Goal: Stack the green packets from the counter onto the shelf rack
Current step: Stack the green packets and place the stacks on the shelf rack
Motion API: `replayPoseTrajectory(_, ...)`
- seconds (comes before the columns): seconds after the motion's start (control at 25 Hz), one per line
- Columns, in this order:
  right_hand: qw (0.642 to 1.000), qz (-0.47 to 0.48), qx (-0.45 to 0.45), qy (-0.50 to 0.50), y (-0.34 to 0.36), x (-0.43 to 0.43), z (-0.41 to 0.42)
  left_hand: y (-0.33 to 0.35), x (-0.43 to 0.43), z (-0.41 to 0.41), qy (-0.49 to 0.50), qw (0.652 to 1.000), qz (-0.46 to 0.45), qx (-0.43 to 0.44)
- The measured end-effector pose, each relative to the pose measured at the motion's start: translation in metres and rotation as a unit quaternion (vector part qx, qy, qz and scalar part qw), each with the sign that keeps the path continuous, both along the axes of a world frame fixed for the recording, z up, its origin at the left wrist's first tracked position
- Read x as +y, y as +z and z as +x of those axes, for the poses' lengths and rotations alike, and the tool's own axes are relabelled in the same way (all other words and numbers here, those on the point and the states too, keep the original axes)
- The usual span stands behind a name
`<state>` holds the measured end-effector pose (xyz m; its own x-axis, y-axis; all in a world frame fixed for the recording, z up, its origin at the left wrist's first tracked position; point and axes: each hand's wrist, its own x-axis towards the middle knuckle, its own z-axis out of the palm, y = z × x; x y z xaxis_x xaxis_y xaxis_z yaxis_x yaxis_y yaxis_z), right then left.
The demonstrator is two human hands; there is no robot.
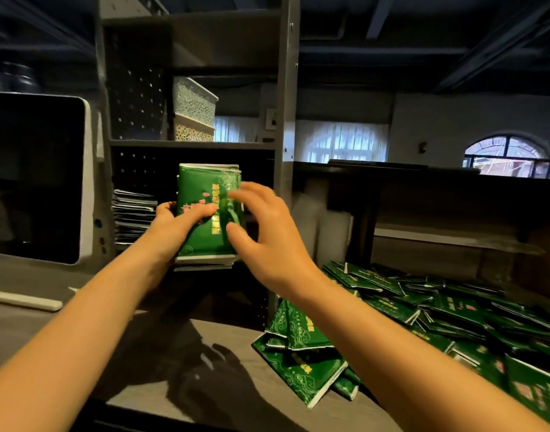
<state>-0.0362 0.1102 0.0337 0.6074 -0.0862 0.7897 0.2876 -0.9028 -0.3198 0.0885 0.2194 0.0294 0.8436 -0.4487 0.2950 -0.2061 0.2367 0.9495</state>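
Aim for the shelf rack's lower bay, beside the flat stack there, and square the edges before releasing. Loose green packets lie heaped on the counter to your right. Your bundle, glossy green with gold print and white edges, stands upright before that bay. Your left hand grips it, and your right hand's fingers are spread at its right edge.

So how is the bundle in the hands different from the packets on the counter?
The bundle is a neat, squared stack, gripped and held up by the left hand before the shelf rack; the counter pile lies loose, packets overlapping at odd angles. The bundle holds fewer packets, the counter pile many more. Both share the green wrapper with gold print.
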Motion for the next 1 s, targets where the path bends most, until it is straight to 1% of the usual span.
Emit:
replayPoseTrajectory(0.08, 0.995, -0.083, 0.039, -0.031, -0.004, 0.000, 0.010, 0.010, 0.001, 0.015, -0.037, 0.998, 0.036, 0.034)
replayPoseTrajectory(0.16, 0.983, -0.147, 0.084, -0.070, -0.007, -0.001, 0.022, 0.016, -0.001, 0.027, -0.057, 0.994, 0.088, 0.044)
replayPoseTrajectory(0.28, 0.955, -0.246, 0.096, -0.136, -0.014, -0.004, 0.042, 0.017, -0.003, 0.040, -0.062, 0.986, 0.144, 0.052)
replayPoseTrajectory(0.36, 0.938, -0.278, 0.111, -0.174, -0.021, -0.004, 0.058, 0.016, -0.002, 0.046, -0.049, 0.983, 0.170, 0.058)
replayPoseTrajectory(0.44, 0.933, -0.281, 0.118, -0.193, -0.026, 0.001, 0.072, 0.013, 0.000, 0.050, -0.023, 0.980, 0.191, 0.059)
replayPoseTrajectory(0.52, 0.933, -0.276, 0.115, -0.200, -0.027, 0.006, 0.082, 0.013, 0.003, 0.051, -0.016, 0.981, 0.180, 0.065)
replayPoseTrajectory(0.56, 0.934, -0.269, 0.116, -0.202, -0.025, 0.008, 0.086, 0.011, 0.005, 0.051, -0.022, 0.984, 0.159, 0.076)
replayPoseTrajectory(0.68, 0.940, -0.241, 0.129, -0.203, -0.020, 0.010, 0.093, 0.000, 0.008, 0.049, -0.050, 0.993, 0.048, 0.098)
replayPoseTrajectory(0.72, 0.941, -0.237, 0.131, -0.202, -0.018, 0.010, 0.095, -0.006, 0.007, 0.046, -0.045, 0.996, 0.015, 0.074)
replayPoseTrajectory(0.76, 0.942, -0.234, 0.132, -0.201, -0.016, 0.009, 0.097, -0.016, 0.006, 0.045, -0.016, 1.000, 0.004, 0.024)
replayPoseTrajectory(0.8, 0.943, -0.231, 0.133, -0.201, -0.014, 0.009, 0.098, -0.026, 0.004, 0.043, 0.037, 0.998, 0.018, -0.039)
replayPoseTrajectory(0.88, 0.943, -0.226, 0.137, -0.203, -0.009, 0.009, 0.102, -0.049, 0.000, 0.036, 0.160, 0.972, 0.070, -0.157)
replayPoseTrajectory(0.92, 0.942, -0.226, 0.141, -0.205, -0.007, 0.010, 0.105, -0.059, -0.002, 0.032, 0.197, 0.956, 0.098, -0.195)
replayPoseTrajectory(1.0, 0.938, -0.229, 0.149, -0.214, -0.005, 0.011, 0.110, -0.079, -0.007, 0.034, 0.215, 0.931, 0.163, -0.247)
